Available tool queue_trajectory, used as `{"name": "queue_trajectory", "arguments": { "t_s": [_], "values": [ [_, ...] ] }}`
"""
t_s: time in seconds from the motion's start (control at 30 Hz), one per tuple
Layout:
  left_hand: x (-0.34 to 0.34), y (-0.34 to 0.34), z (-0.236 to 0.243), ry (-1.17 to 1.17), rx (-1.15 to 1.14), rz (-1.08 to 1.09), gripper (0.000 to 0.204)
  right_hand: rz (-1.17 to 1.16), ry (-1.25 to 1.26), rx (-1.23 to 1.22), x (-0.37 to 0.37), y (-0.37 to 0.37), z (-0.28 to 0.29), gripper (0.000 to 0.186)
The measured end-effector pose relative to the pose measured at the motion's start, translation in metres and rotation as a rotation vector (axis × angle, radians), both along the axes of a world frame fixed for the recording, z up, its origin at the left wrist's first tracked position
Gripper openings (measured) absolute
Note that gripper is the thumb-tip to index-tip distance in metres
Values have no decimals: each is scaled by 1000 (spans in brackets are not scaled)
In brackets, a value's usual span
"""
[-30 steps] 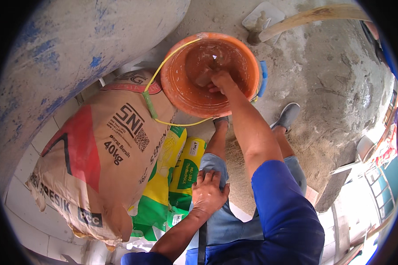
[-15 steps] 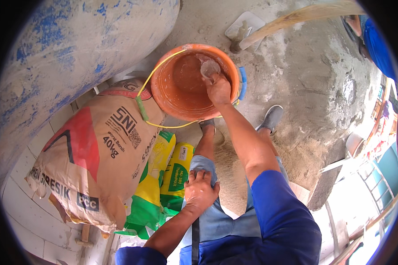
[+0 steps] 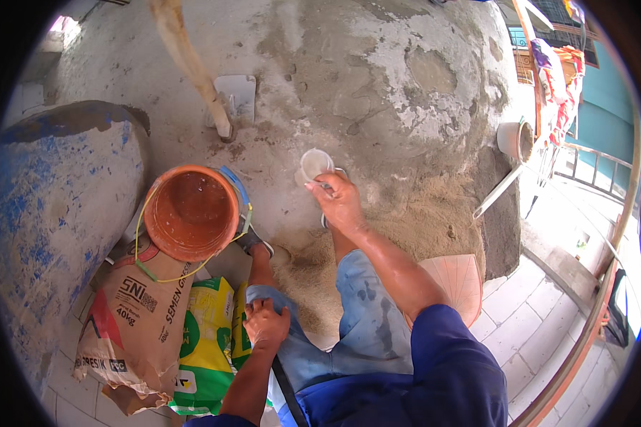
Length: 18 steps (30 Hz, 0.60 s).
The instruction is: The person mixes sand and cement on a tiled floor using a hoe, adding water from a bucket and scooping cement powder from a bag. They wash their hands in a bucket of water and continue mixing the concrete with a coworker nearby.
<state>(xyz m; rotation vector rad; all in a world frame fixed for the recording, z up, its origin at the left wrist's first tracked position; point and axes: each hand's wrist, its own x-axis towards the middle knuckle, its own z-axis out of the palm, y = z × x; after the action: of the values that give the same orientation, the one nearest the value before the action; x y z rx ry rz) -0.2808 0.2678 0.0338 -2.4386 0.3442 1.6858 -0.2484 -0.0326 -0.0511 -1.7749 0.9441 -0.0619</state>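
Observation:
A small clear plastic cup (image 3: 315, 165) is in my right hand (image 3: 340, 203), gripped at its near edge over the grey floor. It looks pale and cloudy inside; what it holds, if anything, I cannot make out. To the left of the cup and apart from it stands an orange bucket (image 3: 192, 247), wet inside, with a yellow handle hanging down its near side. My left hand (image 3: 267, 324) lies on my left knee with its fingers spread and nothing in it.
A brown paper cement sack (image 3: 121, 324) and yellow-green bags (image 3: 205, 324) lie at left, below a blue-stained rounded drum (image 3: 60, 213). Ahead are a wooden pole (image 3: 185, 53) and a white plastic piece (image 3: 242, 96). Sand (image 3: 413, 217) spreads right of my legs, near a pinkish tile (image 3: 457, 281).
My right hand has lifted the cup out of the bucket and carried it right, over the floor. The view has swung to the right. My left hand stays on the knee.

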Motion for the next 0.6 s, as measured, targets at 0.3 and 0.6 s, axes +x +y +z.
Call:
{"name": "queue_trajectory", "arguments": {
  "t_s": [0.3,0.6],
  "values": [
    [-11,-49,-9,8,106,-88,51,239,1073,-421,-131,-292,-72,53],
    [-28,-63,-11,-35,120,-148,48,109,1466,-425,-133,-406,28,50]
  ]
}}
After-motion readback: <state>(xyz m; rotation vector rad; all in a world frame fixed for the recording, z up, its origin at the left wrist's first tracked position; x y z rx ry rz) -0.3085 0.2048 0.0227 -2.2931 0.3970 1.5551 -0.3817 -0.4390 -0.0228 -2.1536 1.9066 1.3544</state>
